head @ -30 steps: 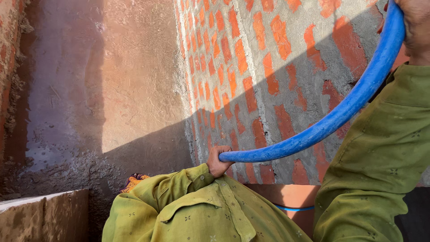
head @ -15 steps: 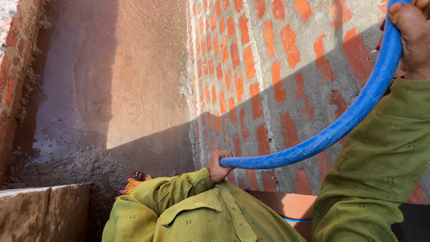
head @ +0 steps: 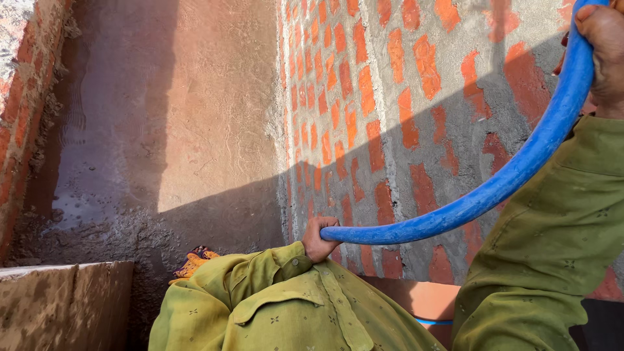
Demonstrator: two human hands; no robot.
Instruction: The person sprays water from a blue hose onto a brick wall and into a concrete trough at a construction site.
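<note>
While my left hand (head: 320, 238) closes its fingers around the lower end of the blue hose (head: 513, 177), my right hand (head: 604, 55) wraps around the same hose at upper right. The hose curves between them in front of the mortared brick wall (head: 390, 117). Olive-green sleeves (head: 552, 247) cover both arms.

Wet concrete floor (head: 195, 130) between brick walls (head: 403, 117), mortar rubble (head: 84, 237) on it.
</note>
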